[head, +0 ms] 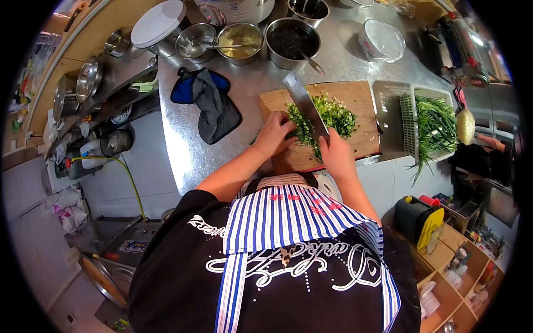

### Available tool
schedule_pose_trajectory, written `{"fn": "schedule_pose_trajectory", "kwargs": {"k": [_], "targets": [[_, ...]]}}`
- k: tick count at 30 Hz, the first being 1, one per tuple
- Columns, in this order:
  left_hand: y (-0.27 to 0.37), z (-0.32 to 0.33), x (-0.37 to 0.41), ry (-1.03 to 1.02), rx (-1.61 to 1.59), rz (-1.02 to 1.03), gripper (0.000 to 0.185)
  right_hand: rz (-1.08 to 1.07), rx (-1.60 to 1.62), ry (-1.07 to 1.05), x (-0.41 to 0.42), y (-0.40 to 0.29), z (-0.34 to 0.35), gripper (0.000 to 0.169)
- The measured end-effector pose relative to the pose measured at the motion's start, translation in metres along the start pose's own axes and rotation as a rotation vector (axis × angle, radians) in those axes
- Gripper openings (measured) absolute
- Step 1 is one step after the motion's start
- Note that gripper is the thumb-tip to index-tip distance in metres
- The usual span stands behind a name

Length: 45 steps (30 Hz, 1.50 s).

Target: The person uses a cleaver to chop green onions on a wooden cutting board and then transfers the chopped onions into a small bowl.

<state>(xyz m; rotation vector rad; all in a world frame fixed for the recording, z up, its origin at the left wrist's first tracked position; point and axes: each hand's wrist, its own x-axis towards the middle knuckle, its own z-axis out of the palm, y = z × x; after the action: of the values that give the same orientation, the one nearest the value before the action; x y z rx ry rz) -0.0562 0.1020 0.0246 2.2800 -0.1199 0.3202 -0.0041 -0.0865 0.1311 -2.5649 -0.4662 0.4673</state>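
My right hand (339,154) grips the handle of a Chinese cleaver (305,102), whose broad blade slants up and to the left over the wooden cutting board (362,120). Chopped scallions (339,114) lie heaped on both sides of the blade. At the board's left, my left hand (275,132) rests with bent fingers on uncut scallion stalks (296,132), pressing them close to the blade. The stalks are largely hidden beneath that hand. To the right of the board, a white plastic basket (409,125) holds long whole scallions (435,123), some hanging over its front edge.
Steel pots with dark contents (291,39) and bowls with spoons (239,41) line the back of the steel table (179,154). Grey-and-blue cloth mitts (216,104) lie at left. A plastic-covered bowl (382,41) sits back right. Another person's hand (491,142) shows at far right.
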Motion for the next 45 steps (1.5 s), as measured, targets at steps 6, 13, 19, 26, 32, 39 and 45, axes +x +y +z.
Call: {"fn": "schedule_pose_trajectory", "kwargs": {"k": [6,13,19,26,32,39,45], "targets": [[-0.001,-0.003,0.001,-0.037,0.019,0.018,0.024,-0.03,-0.108,-0.087,-0.028,0.006,-0.017,0.016],[-0.01,0.0,0.007,-0.04,-0.066,0.014,0.024,0.005,-0.174,-0.136,-0.041,0.002,-0.016,0.014],[-0.013,0.004,0.006,-0.022,-0.073,0.005,0.025,0.063,-0.251,-0.204,-0.039,-0.013,-0.021,0.017],[-0.009,0.009,0.004,0.012,-0.094,-0.009,0.027,0.076,-0.276,-0.244,-0.036,-0.016,-0.026,0.021],[-0.009,0.01,0.004,-0.015,-0.005,-0.023,0.023,0.05,-0.294,-0.274,-0.019,-0.006,-0.001,0.024],[-0.004,0.005,0.006,-0.023,-0.006,-0.033,0.023,-0.027,-0.161,-0.102,0.014,-0.001,0.041,0.018],[0.0,0.01,0.0,0.056,-0.008,-0.069,0.024,-0.015,-0.182,-0.123,-0.002,-0.013,-0.005,0.017]]}}
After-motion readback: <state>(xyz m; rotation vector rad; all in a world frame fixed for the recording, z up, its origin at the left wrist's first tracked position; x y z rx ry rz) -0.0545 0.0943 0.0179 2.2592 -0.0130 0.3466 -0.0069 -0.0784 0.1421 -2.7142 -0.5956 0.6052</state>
